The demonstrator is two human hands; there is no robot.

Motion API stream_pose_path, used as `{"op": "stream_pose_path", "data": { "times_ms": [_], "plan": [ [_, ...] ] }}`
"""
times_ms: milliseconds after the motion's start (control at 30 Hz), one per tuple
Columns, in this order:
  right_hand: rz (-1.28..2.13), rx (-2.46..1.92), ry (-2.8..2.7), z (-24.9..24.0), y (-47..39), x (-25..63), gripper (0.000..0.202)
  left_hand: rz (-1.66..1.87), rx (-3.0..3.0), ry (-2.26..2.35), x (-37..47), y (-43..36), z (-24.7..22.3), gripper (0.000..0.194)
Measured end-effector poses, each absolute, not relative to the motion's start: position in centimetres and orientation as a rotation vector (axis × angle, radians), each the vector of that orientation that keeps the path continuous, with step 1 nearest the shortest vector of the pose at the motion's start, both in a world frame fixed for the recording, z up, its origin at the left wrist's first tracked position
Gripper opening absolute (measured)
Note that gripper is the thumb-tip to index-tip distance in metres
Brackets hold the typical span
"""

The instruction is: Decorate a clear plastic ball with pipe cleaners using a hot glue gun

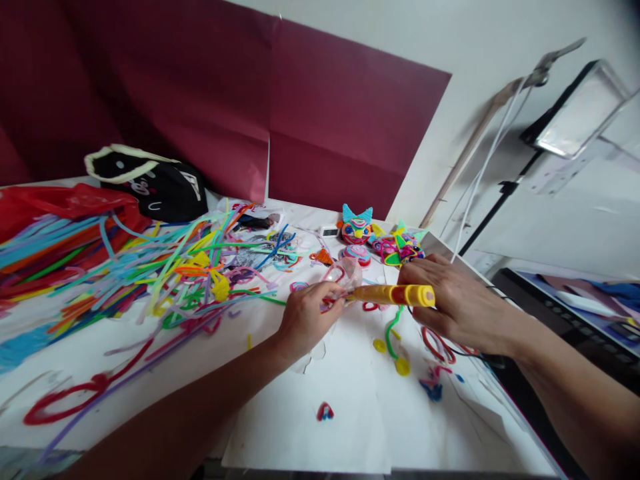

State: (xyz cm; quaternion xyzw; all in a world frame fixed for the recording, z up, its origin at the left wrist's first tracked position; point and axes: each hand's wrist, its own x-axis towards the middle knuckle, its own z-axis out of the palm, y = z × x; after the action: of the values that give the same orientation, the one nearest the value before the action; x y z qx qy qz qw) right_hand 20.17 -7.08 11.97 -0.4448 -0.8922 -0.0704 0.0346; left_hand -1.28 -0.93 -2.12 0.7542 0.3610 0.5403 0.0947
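Observation:
My left hand [313, 317] is near the middle with thumb and fingers pinched together. Between its fingertips is a clear pinkish plastic piece [349, 270] with some red on it. My right hand [450, 303] is closed round a yellow and orange tool [395, 295], which looks like a glue gun. The tool's thin tip points left and comes close to the left fingertips; whether it touches the piece cannot be made out. Below the tool, a green pipe cleaner [392, 337] and a yellow disc [403, 367] lie on the white table [305, 427].
Many coloured pipe cleaners [190, 267] spread over the left side, by a red bag [90, 197] and a black bag [170, 193]. Behind the hands stand colourful decorated figures [357, 225]. A small red and blue piece [325, 411] lies in front. A lamp [580, 110] rises at right.

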Motion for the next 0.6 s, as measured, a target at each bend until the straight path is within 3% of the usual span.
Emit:
{"op": "stream_pose_path", "data": {
  "times_ms": [600],
  "plan": [
    [-0.012,-1.313,-2.596,9.9,-6.8,21.6,0.021,1.421,1.791,1.006,-1.4,-0.4,-1.7,0.010]
  ]
}}
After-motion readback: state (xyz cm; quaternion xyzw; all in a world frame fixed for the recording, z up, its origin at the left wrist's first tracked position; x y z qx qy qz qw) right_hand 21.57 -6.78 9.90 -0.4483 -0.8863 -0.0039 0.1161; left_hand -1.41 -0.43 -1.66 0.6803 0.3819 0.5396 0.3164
